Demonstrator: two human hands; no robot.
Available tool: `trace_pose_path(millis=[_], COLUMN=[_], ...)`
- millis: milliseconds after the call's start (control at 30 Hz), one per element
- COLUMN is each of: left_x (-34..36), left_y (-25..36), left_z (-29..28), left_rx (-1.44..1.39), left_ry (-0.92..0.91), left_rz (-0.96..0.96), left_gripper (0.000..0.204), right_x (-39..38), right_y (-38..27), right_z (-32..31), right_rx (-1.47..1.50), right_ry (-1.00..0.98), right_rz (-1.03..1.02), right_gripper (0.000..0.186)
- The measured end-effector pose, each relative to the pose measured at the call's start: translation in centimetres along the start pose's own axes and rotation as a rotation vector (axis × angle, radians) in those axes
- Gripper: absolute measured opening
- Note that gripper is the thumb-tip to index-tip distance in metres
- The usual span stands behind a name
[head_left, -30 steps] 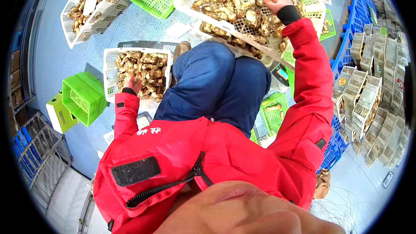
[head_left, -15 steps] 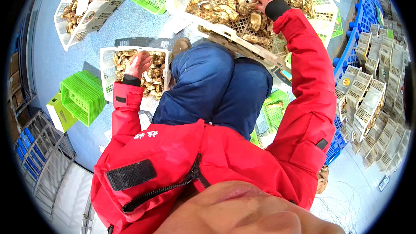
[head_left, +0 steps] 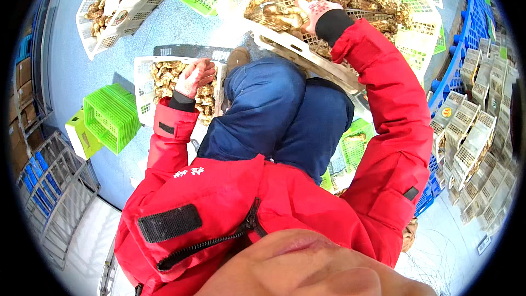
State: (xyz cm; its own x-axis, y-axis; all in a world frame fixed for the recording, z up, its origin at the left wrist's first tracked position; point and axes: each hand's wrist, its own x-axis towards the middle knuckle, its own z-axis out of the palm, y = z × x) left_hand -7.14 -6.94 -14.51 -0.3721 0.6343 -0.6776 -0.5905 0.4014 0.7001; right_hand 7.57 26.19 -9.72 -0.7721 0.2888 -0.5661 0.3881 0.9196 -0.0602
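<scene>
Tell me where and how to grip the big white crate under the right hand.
Take the big white crate probably by its near rim, from the knees' side: the long slot there faces them and looks free for fingers, while mushrooms crowd the inside.

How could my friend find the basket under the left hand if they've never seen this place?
Start at the blue trousers in the middle. Just left of the knees is a white basket of brown-and-cream mushrooms. Unlike the upper-left basket, also white with mushrooms, it has the left hand over it.
</scene>
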Motion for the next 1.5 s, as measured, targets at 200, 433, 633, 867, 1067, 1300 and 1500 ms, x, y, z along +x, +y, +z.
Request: trace_pose_path(millis=[200,433,633,867,1067,1300,1500], left_x=[0.1,0.4,0.3,0.9,0.2,-0.9,-1.7], left_y=[-0.7,0.9,0.2,0.0,2.1,1.9,3.2], left_z=[-1.2,0.9,-1.0,-0.3,2.1,2.2,3.2], left_rx=[-0.017,0.022,-0.001,0.026,0.077,0.082,0.087], left_ry=[0.003,-0.055,-0.046,-0.063,-0.085,-0.023,-0.122], left_rz=[0.026,0.048,0.042,0.034,0.083,0.087,0.182], left_gripper=[0.05,0.05,0.05,0.049,0.052,0.048,0.049], right_x=[-0.6,2.7,0.3,-5.7,-4.5,-6.9,-7.7], right_y=[1.4,0.8,6.3,3.9,4.6,6.3,9.6], right_z=[-1.1,1.5,-1.7,3.2,5.4,1.4,-3.0], right_rx=[-0.135,-0.192,0.115,-0.204,-0.223,0.954,0.514], right_ry=[0.451,0.413,0.623,-0.196,-0.187,0.33,0.6], right_rz=[-0.274,-0.303,-0.198,-0.287,-0.233,-0.055,0.05], right_gripper=[0.051,0.042,0.019,0.053,0.04,0.031,0.024])
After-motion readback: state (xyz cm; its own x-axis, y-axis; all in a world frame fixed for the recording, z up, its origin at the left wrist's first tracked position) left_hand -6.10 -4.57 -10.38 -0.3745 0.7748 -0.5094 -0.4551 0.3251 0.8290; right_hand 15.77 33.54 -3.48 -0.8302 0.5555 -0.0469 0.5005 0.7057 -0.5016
